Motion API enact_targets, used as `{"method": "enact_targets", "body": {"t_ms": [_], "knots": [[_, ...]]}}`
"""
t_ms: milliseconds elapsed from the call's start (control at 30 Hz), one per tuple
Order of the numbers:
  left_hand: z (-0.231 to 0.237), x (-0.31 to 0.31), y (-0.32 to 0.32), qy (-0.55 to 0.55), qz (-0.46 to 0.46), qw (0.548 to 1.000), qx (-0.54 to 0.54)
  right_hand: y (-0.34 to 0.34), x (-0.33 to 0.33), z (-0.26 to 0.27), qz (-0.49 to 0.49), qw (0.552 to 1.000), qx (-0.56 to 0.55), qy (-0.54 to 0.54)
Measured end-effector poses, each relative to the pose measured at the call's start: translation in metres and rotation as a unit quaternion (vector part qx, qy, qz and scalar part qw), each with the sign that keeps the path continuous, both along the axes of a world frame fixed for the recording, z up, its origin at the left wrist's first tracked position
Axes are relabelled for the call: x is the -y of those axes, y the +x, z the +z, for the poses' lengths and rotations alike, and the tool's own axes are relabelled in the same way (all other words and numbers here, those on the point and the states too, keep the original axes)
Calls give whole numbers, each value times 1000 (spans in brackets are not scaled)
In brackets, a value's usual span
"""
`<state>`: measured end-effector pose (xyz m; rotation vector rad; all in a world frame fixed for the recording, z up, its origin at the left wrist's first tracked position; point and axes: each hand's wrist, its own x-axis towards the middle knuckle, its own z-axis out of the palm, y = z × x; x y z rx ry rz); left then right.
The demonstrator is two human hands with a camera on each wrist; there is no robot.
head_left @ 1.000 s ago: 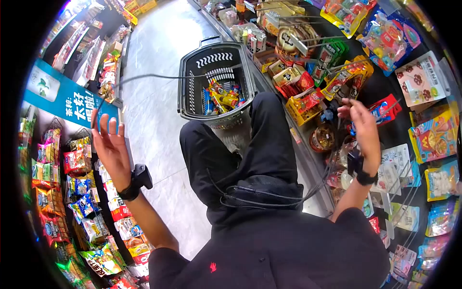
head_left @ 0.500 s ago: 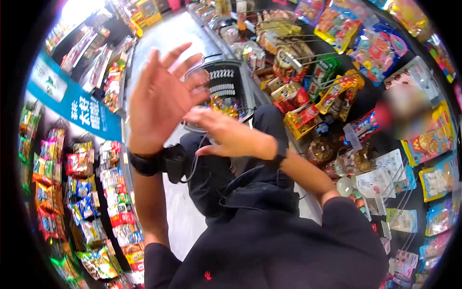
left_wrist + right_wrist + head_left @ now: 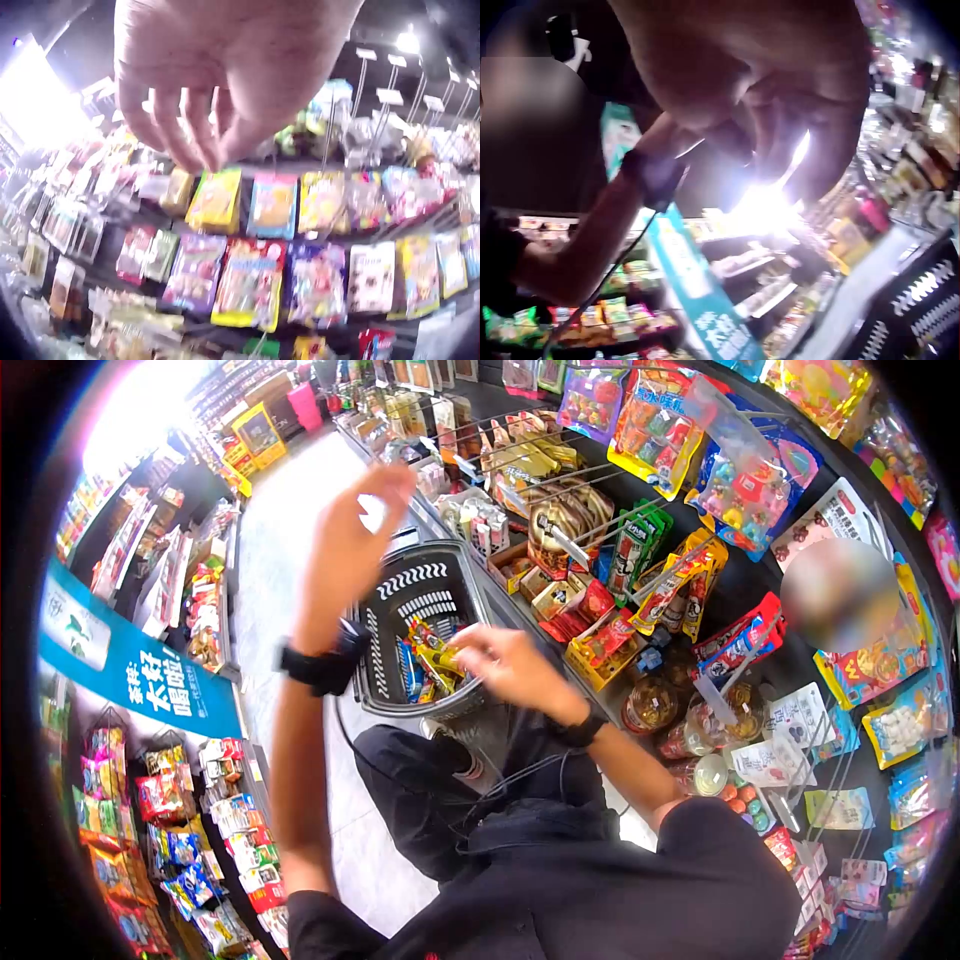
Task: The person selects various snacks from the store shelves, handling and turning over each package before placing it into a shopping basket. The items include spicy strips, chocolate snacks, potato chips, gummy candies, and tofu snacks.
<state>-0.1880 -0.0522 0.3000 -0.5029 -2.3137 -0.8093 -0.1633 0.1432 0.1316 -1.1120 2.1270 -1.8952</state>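
Observation:
My left hand (image 3: 355, 550) is raised in front of the basket, blurred by motion, and holds nothing. In the left wrist view its fingers (image 3: 196, 124) bend loosely, with hanging candy bags behind them. Lower and to the right, my right hand (image 3: 520, 672) hovers by the basket's near right corner, its fingers slightly bent and nothing in its grasp. A dark slotted shopping basket (image 3: 478, 585) stands on the floor ahead of my knees. Inside lie several yellow, red and blue snack packets (image 3: 432, 660). Both wrists wear black camera bands.
On the right, a shelf holds small boxes (image 3: 605, 650), jars (image 3: 648, 703) and hanging candy bags (image 3: 655, 435). Snack bags (image 3: 165, 795) hang along the left rack, below a teal sign (image 3: 140, 660). A thin black cable (image 3: 345, 730) dangles from the left wrist.
Both hands came inward from far apart and met before the basket. Since then the right has moved away rightward while the left stays raised. The view has tilted and shifted toward the right shelf.

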Motion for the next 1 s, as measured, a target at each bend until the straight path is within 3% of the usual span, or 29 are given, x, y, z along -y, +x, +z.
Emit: {"method": "enact_targets", "body": {"t_ms": [33,67,100,133,167,200,233,267,300,333,367,433,467,500,533,567,600,633,667,700,733,767,833,900,967,1000], "knots": [[-36,-5,-17,-19,10,1000,-11,-30,-11,-36,-99,995,22,26],[-76,-5,-39,8,-26,998,55,-63,-22,-80,-142,986,93,0],[-116,-6,-64,-17,-60,998,17,-97,-33,-109,-182,970,159,-25],[-120,-25,-73,-65,-16,993,96,-117,-41,-116,-215,949,224,-60],[-148,-30,-98,-90,-8,990,104,-135,-51,-123,-247,921,288,-91],[-176,-35,-126,-112,0,985,130,-159,-60,-133,-314,917,240,-60],[-198,-38,-152,-140,5,978,152,-178,-64,-144,-366,912,149,-112],[-211,-44,-173,-180,28,968,172,-202,-70,-161,-412,906,53,-79],[-225,-53,-195,-218,48,956,191,-212,-71,-146,-455,888,-45,-42],[-237,-58,-216,-181,29,965,189,-212,-67,-135,-490,870,38,-37],[-263,-60,-242,-125,4,983,137,-235,-67,-153,-519,855,6,-3],[-278,-72,-279,-3,-14,978,208,-232,-54,-122,-514,857,32,34],[-289,-70,-300,82,-98,962,240,-250,-59,-137,-466,877,111,25],[-292,-77,-312,146,-130,950,244,-259,-60,-137,-467,880,80,40],[-307,-78,-332,167,-159,948,222,-268,-62,-136,-469,880,48,55],[-328,-82,-349,186,-189,943,203,-265,-60,-122,-453,886,84,50],[-325,-86,-343,217,-190,932,222,-266,-60,-120,-465,872,67,139],[-338,-85,-351,180,-182,948,189,-265,-56,-119,-436,879,103,165],[-335,-83,-341,229,-177,928,235,-255,-45,-111,-428,892,40,141],[-325,-78,-324,277,-165,905,278,-248,-36,-114,-404,906,45,117],[-310,-74,-306,286,-171,904,266,-241,-26,-117,-378,919,52,94],[-332,-72,-304,388,-234,857,245,-235,-17,-119,-353,931,59,70],[-339,-53,-269,354,-152,882,272,-208,3,-97,-304,950,64,27],[-327,-31,-220,393,-169,845,321,-179,14,-85,-243,961,129,-15],[-347,-4,-189,487,-144,774,379,-160,21,-86,-177,958,204,-93],[-335,10,-160,489,-117,778,377,-148,22,-77,-125,938,298,-121]]}}
